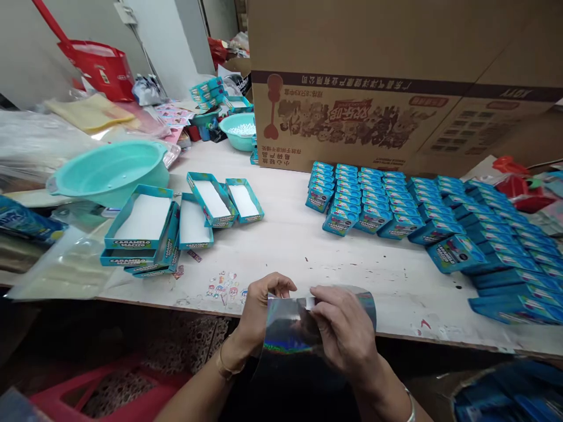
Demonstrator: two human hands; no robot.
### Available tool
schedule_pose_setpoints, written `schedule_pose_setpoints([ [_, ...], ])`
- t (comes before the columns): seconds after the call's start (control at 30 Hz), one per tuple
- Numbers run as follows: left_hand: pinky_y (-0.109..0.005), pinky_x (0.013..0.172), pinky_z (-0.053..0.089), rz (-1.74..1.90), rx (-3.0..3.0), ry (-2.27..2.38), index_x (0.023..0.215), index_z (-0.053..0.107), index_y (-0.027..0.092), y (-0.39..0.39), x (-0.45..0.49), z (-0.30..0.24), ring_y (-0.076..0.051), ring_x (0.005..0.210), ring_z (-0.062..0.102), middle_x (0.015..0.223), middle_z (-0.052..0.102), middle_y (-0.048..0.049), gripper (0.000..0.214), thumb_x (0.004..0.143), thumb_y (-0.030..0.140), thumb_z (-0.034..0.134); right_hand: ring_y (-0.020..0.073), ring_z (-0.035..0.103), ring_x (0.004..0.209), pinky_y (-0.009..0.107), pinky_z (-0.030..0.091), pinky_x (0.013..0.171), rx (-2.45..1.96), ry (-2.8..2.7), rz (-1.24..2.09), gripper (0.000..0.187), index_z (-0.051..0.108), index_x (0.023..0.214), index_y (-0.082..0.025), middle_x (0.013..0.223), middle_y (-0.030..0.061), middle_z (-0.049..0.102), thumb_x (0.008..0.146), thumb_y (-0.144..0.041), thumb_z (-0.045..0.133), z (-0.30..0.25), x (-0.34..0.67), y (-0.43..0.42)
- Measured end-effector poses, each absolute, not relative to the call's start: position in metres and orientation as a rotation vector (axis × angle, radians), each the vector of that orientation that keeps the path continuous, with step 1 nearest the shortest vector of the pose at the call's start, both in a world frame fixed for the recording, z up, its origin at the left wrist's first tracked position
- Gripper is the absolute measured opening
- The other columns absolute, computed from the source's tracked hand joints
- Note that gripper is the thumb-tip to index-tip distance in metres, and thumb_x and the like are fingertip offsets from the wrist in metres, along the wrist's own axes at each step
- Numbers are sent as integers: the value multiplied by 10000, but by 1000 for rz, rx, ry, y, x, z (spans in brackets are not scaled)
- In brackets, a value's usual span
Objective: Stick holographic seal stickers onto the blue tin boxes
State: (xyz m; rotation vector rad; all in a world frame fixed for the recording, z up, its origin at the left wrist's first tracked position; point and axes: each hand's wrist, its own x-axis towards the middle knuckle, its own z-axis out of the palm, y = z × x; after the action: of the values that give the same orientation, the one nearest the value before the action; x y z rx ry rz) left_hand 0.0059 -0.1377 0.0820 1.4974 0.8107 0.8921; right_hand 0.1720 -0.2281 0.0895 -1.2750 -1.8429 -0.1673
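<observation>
At the table's front edge, a shiny silver-dark sheet with a rainbow sheen [285, 328] is bent between my hands. My left hand [259, 310] grips its left edge, fingers curled round the top. My right hand [345, 328] is closed on its upper side, with thumb and fingertips pinching near a small whitish piece [310, 303]. Whether that piece is a tab or a sticker I cannot tell. Behind my right hand the sheet's far end curves round. Part of the sheet lies hidden under my right hand, and its lower part fades into the dark below.
Blue open trays [145, 220] lined in white lie at the left, by a turquoise basin [109, 170]. Rows of small blue boxes [373, 217] fill the right side. Behind them stands a large cardboard carton [352, 53]. A red stool [101, 381] is below the table [281, 234].
</observation>
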Motion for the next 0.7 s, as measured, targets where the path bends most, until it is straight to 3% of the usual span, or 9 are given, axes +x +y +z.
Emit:
schedule_pose_setpoints([
  [0.13, -230, 591, 384, 914, 1332, 934, 720, 682, 160, -127, 6, 79, -122, 606, 494, 640, 590, 17, 95, 631, 188, 701, 233, 682, 1026, 440, 529, 937, -1260, -1902, -271, 210, 616, 988, -165, 1005, 96, 737, 886, -4, 525, 105, 181, -245],
  [0.23, -239, 597, 393, 878, 1218, 935, 720, 674, 158, -119, 5, 75, -127, 605, 502, 653, 604, 11, 113, 620, 211, 671, 178, 694, 836, 362, 559, 857, -1274, -1839, -273, 213, 626, 998, -206, 865, 35, 716, 903, -41, 531, 125, 196, -260],
  [0.33, -253, 652, 414, 895, 1263, 900, 735, 678, 153, -116, 5, 73, -142, 668, 527, 701, 624, 0, 148, 597, 207, 682, 188, 679, 801, 342, 568, 752, -1413, -1657, -363, 183, 639, 1003, -230, 890, 41, 695, 892, -91, 593, 139, 211, -259],
  [0.47, -255, 648, 399, 888, 1393, 814, 957, 691, 150, -121, 8, 74, -140, 676, 514, 723, 594, 13, 313, 653, 223, 700, 249, 664, 1015, 409, 558, 842, -1529, -1723, -535, 222, 651, 1089, -232, 1103, 101, 692, 913, -126, 565, 138, 209, -227],
  [0.57, -260, 657, 406, 885, 1484, 746, 1243, 582, 162, -128, 11, 78, -137, 681, 521, 767, 595, 20, 529, 729, 222, 695, 333, 552, 1266, 530, 528, 946, -1543, -1919, -396, 292, 628, 1233, -202, 1365, 187, 583, 965, -225, 516, 129, 193, -204],
  [0.7, -274, 706, 427, 906, 1535, 722, 1351, 496, 170, -131, 14, 83, -145, 725, 547, 808, 592, 18, 623, 779, 278, 716, 359, 465, 1371, 627, 429, 1026, -1483, -2050, -313, 209, 659, 1133, -230, 1432, 163, 558, 951, -218, 557, 116, 178, -201],
])
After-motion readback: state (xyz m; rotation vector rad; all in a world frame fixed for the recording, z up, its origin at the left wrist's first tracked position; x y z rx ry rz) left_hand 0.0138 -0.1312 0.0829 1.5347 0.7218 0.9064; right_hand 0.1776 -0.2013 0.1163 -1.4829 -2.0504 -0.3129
